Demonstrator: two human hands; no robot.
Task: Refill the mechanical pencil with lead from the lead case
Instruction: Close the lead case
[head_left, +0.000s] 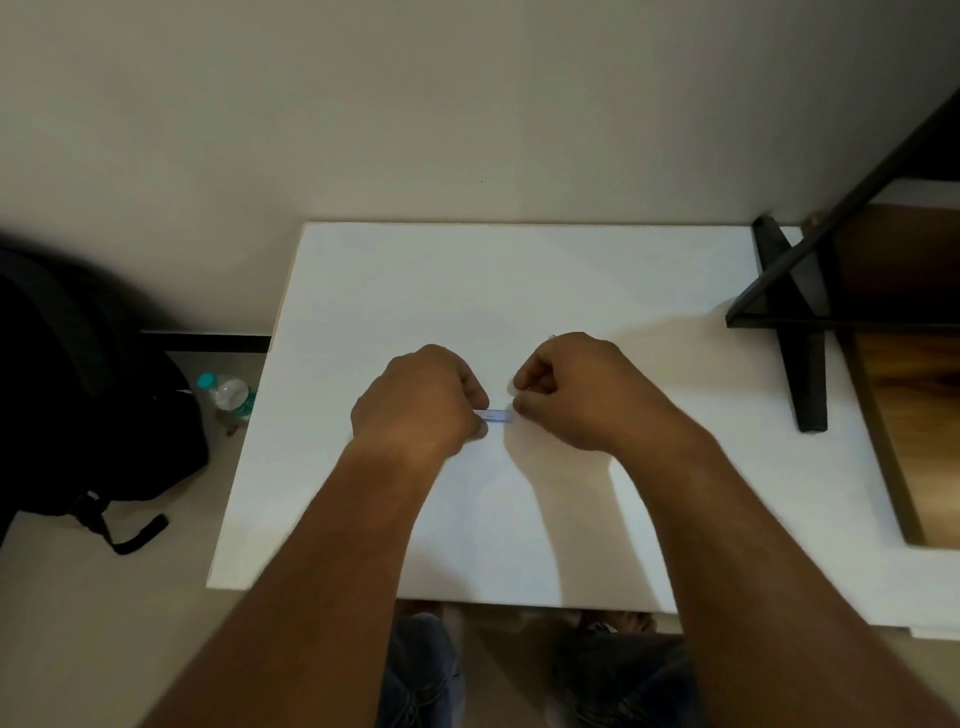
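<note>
A small bluish translucent item, which looks like the lead case (496, 415), spans the gap between my two hands above the white table (519, 291). My left hand (421, 400) is closed around its left end. My right hand (571, 395) pinches its right end with fingertips curled in. A small pale tip (551, 337) pokes out above my right hand's knuckles; whether it is the mechanical pencil is unclear. The rest of the pencil is hidden.
A black metal stand (795, 322) rests on the table's right side beside a wooden shelf (914, 374). On the floor to the left sit a black backpack (78, 395) and a plastic water bottle (231, 395). My knees (519, 670) show below the table's near edge.
</note>
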